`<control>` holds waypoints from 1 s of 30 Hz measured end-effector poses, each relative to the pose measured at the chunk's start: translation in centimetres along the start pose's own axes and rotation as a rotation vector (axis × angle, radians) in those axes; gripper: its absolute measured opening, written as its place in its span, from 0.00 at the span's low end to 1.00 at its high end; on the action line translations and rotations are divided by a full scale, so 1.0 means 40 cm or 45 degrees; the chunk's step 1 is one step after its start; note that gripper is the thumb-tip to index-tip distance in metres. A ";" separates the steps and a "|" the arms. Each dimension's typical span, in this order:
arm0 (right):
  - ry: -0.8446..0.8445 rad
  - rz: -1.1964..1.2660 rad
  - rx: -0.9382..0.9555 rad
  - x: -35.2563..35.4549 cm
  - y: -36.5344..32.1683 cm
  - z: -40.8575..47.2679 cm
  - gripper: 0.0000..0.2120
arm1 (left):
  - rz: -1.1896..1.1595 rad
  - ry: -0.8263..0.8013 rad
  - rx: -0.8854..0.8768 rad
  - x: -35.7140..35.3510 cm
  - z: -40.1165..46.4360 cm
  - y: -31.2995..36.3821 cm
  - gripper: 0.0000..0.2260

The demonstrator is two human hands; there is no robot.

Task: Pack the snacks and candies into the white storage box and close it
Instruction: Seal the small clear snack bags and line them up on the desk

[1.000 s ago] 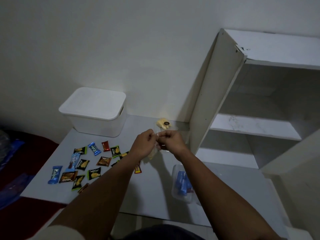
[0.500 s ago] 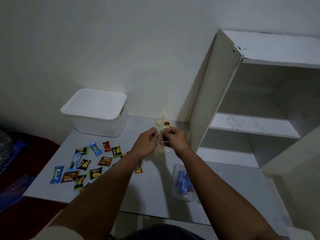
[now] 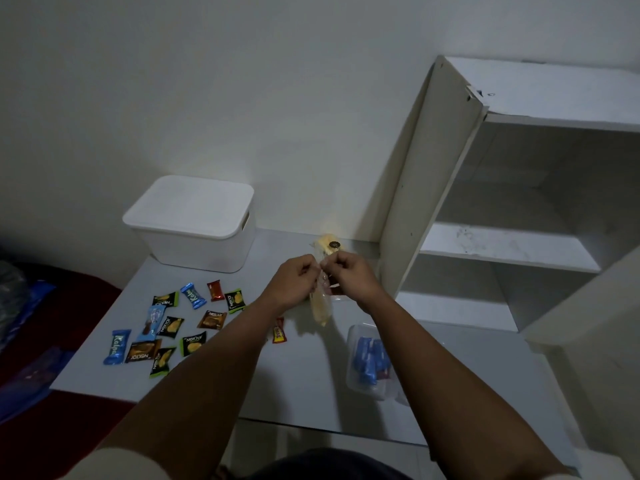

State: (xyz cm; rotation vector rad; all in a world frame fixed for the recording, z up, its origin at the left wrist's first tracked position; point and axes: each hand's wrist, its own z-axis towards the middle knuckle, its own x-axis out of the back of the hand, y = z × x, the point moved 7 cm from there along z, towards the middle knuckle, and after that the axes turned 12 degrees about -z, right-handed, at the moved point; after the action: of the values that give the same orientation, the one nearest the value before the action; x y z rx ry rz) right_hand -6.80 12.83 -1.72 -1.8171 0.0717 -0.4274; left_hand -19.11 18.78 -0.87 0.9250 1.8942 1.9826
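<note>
My left hand and my right hand meet above the table's middle, both pinching the top of a clear bag of yellow snacks that hangs between them. The white storage box stands at the back left with its lid on. Several small candy packets in blue, green, orange and red lie scattered on the left of the table. A red sachet lies near my left forearm. A clear bag with blue packets lies under my right forearm.
A yellow snack pack leans at the back wall behind my hands. A white shelf unit with open compartments stands at the right. Red bedding with blue plastic lies left of the grey table.
Both hands have stayed together on the clear bag. The bag hangs lower and longer below my fingers than one second ago.
</note>
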 end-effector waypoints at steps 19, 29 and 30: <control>-0.130 -0.072 -0.050 0.039 -0.008 0.009 0.04 | 0.054 0.024 0.033 -0.006 0.031 0.014 0.12; -0.150 -0.491 0.097 0.032 -0.072 0.051 0.06 | -0.118 0.307 0.119 0.120 0.016 -0.054 0.26; -0.205 -0.488 0.110 0.024 -0.082 0.055 0.08 | -0.083 0.273 0.128 0.128 0.015 -0.064 0.25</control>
State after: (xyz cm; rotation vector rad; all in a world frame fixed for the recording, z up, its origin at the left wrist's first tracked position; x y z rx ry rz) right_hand -5.74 15.57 1.10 -1.7736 -0.4064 -0.5409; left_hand -23.32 22.57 -1.97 0.6882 2.1268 2.0352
